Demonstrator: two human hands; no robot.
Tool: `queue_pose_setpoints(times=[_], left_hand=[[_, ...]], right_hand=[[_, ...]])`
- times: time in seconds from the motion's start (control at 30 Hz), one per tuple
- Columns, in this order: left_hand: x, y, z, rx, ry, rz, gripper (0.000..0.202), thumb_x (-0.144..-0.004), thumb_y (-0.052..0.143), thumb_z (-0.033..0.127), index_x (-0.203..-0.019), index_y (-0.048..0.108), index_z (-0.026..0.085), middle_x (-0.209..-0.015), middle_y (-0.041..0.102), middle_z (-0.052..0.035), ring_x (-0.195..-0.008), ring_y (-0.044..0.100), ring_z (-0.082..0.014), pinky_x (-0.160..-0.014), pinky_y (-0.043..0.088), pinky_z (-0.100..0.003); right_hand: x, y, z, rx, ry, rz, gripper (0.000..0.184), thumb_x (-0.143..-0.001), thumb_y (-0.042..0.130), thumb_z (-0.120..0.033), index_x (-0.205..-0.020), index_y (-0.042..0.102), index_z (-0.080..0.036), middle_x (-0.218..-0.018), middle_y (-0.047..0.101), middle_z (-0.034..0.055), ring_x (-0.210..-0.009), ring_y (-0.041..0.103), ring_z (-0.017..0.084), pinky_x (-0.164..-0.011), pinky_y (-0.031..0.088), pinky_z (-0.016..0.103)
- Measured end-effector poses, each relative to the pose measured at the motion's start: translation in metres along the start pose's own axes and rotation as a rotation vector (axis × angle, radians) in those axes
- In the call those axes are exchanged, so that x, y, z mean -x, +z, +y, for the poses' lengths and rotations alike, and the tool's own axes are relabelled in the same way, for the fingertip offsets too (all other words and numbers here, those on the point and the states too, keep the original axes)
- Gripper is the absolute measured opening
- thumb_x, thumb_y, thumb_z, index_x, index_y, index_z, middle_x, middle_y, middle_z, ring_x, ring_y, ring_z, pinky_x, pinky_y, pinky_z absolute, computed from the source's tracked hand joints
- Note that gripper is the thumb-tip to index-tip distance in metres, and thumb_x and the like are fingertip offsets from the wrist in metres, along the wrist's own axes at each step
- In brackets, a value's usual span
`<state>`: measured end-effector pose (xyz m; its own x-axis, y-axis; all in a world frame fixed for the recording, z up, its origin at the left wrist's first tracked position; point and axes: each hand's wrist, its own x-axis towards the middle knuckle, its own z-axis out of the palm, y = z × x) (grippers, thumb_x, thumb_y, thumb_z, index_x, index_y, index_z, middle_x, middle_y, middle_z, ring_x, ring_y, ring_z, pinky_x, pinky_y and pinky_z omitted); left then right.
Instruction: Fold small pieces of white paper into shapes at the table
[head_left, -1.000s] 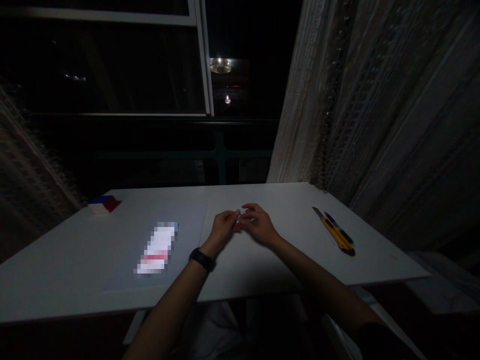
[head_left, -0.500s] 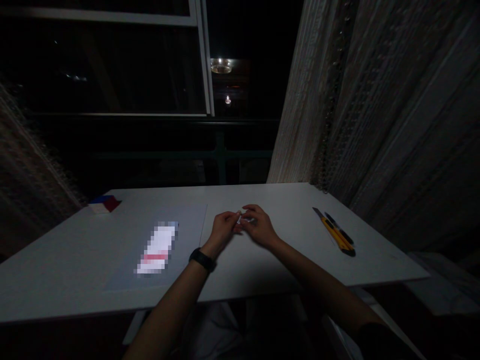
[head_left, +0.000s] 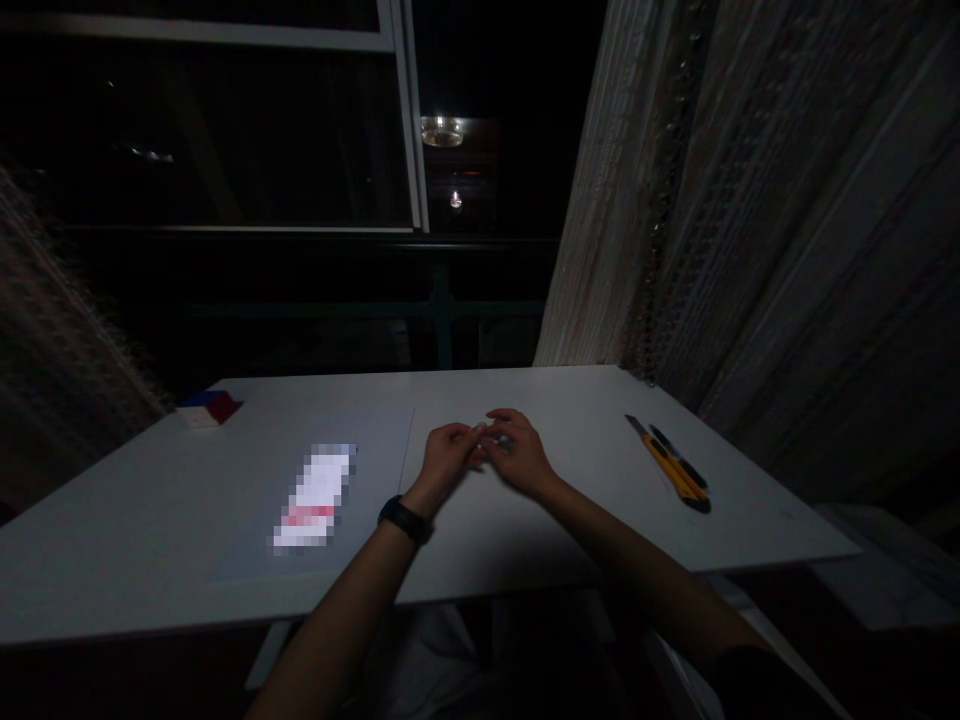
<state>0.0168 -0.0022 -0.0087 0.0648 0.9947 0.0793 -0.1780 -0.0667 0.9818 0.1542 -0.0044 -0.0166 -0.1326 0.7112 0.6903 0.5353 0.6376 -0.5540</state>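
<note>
My left hand [head_left: 450,455], with a dark band on its wrist, and my right hand [head_left: 517,455] meet above the middle of the white table [head_left: 480,540]. The fingertips of both are pinched together around a small whitish thing [head_left: 481,428]. Fingers cover most of it, and its kind cannot be made out in the dim light. My left thumb and fingers press on it from the left. From the right, my right thumb and index finger close on it, while another right finger arches above.
A lit phone [head_left: 315,500], its screen blurred out, lies on a pale sheet [head_left: 390,450] at left. A puzzle cube [head_left: 208,408] sits at the far left corner. To the right lie a yellow utility knife [head_left: 671,470], blade out, and a pen [head_left: 675,452]. Curtains [head_left: 600,200] hang beyond.
The fingertips have shifted slightly around the small whitish thing, with my left thumb a little closer to my right fingers. Everything else stays in place.
</note>
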Motion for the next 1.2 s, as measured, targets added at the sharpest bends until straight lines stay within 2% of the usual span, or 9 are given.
queue_pose_setpoints(times=[0.23,0.43,0.7,0.8,1.0,1.2], left_hand=[[-0.0008,0.0001,-0.0024,0.017,0.032,0.026,0.036,-0.056,0.075,0.041,-0.064,0.058,0.010,-0.056,0.062,-0.0041,-0.047,0.058,-0.0125,-0.041,0.049,-0.021],[0.0001,0.0021,-0.0005,0.044,0.047,0.045,0.034,-0.055,0.076,0.039,-0.062,0.056,0.011,-0.054,0.061,-0.0018,-0.045,0.056,-0.0109,-0.043,0.048,-0.021],[0.0035,0.0050,0.0054,0.065,0.040,0.052,0.032,-0.054,0.077,0.036,-0.061,0.057,0.012,-0.053,0.061,-0.0009,-0.045,0.055,-0.0103,-0.044,0.047,-0.021],[0.0040,0.0048,0.0051,0.087,0.053,0.040,0.030,-0.054,0.077,0.033,-0.062,0.058,0.011,-0.053,0.060,-0.0005,-0.046,0.054,-0.0095,-0.047,0.046,-0.021],[0.0055,0.0018,0.0051,0.223,0.033,-0.056,0.028,-0.054,0.077,0.029,-0.068,0.063,0.011,-0.063,0.062,-0.0017,-0.060,0.059,-0.0113,-0.060,0.049,-0.023],[0.0053,0.0024,0.0040,0.248,-0.022,-0.035,0.025,-0.059,0.075,0.029,-0.067,0.062,0.009,-0.063,0.060,-0.0022,-0.060,0.057,-0.0106,-0.059,0.049,-0.022]], right_hand=[[0.0029,0.0037,-0.0021,0.036,-0.021,0.044,0.013,-0.069,0.059,-0.016,-0.080,0.065,-0.022,-0.107,0.055,0.0070,-0.102,0.047,0.023,-0.090,0.040,0.042],[0.0050,0.0051,-0.0059,0.054,-0.046,0.097,0.011,-0.069,0.059,-0.016,-0.078,0.062,-0.022,-0.109,0.054,0.0068,-0.105,0.045,0.024,-0.090,0.040,0.042],[0.0053,0.0067,-0.0066,0.061,-0.051,0.103,0.011,-0.070,0.059,-0.016,-0.079,0.061,-0.022,-0.108,0.055,0.0068,-0.105,0.046,0.023,-0.090,0.040,0.042],[0.0043,0.0063,-0.0068,0.047,-0.049,0.119,0.012,-0.070,0.058,-0.016,-0.080,0.061,-0.022,-0.108,0.055,0.0071,-0.105,0.046,0.023,-0.090,0.040,0.040],[0.0036,0.0044,-0.0064,0.043,-0.053,0.156,0.015,-0.070,0.057,-0.014,-0.082,0.061,-0.022,-0.109,0.054,0.0073,-0.106,0.045,0.023,-0.091,0.039,0.041],[0.0032,0.0052,-0.0034,0.051,-0.084,0.141,0.015,-0.069,0.058,-0.013,-0.082,0.063,-0.021,-0.109,0.054,0.0076,-0.105,0.046,0.022,-0.087,0.042,0.039]])
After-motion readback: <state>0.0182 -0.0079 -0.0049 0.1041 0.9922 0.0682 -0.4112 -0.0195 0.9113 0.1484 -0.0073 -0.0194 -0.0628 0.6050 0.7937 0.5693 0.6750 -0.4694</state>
